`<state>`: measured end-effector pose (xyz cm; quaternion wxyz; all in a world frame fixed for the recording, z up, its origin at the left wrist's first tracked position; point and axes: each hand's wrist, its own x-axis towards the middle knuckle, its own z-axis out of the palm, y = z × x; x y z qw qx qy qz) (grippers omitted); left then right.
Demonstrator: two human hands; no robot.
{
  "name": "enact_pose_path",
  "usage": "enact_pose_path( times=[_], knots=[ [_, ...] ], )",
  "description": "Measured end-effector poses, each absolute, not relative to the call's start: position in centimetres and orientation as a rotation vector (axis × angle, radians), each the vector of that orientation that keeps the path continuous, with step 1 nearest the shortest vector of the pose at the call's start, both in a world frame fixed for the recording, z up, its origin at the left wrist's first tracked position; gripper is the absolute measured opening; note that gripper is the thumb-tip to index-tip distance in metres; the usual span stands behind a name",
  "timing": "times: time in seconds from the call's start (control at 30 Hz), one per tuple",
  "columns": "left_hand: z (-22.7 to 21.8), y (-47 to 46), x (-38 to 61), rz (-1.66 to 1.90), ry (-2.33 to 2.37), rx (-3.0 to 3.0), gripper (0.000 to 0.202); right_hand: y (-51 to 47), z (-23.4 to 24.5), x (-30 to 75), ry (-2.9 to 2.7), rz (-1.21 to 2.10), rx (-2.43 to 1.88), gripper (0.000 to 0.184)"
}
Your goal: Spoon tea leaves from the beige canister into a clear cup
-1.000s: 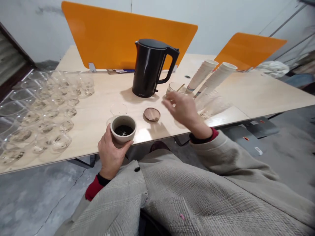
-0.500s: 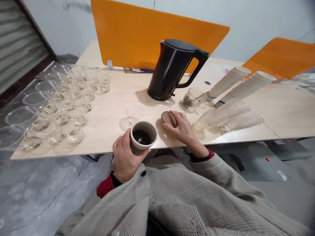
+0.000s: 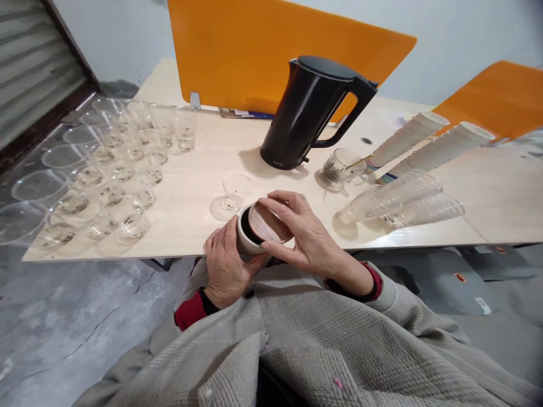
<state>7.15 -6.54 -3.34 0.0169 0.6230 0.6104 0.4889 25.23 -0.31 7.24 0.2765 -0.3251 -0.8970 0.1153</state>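
Observation:
My left hand (image 3: pixel 231 263) is wrapped round a pale round canister (image 3: pixel 245 240) at the table's front edge. Dark contents show through the uncovered left part of its mouth. With my right hand (image 3: pixel 305 237) I grip a round wooden lid (image 3: pixel 267 222) by its edges, tilted over the canister's right side. Whether the lid touches the rim I cannot tell. Just behind the canister stands a clear plastic cup (image 3: pixel 235 192) with a few dark bits at its bottom.
A black electric kettle (image 3: pixel 311 113) stands behind my hands. Right of it are a glass mug (image 3: pixel 339 167), stacked paper cups (image 3: pixel 409 135) and stacked clear cups (image 3: pixel 394 198) lying over. Many clear cups (image 3: pixel 127 175) with dark bits fill the left side. Orange partitions (image 3: pixel 237 51) line the back.
My right hand has lifted the wooden lid off the table and brought it left over the canister. My left hand keeps its hold on the canister.

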Motion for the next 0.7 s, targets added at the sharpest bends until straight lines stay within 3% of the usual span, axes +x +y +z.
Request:
enact_pose_path(
  times=[0.17, 0.4, 0.6, 0.7],
  knots=[
    [-3.4, -6.4, 7.2, 1.483, 1.894, 1.922, 0.087, -0.5, 7.4, 24.2, -2.510, 0.247, -0.919, 0.088],
    [-3.3, -6.5, 7.0, 1.483, 1.886, 1.979, 0.081, -0.3, 6.3, 23.7, -2.611, 0.180, -0.889, 0.085],
    [-3.8, -6.3, 6.9, 1.461, 1.912, 1.998, 0.087, -0.2, 7.2, 23.4, -2.790, 0.030, -0.915, 0.105],
    [-4.0, -6.2, 7.0, 1.457, 1.937, 2.015, 0.086, -0.6, 7.9, 22.8, -2.808, 0.005, -1.010, 0.105]
  ],
)
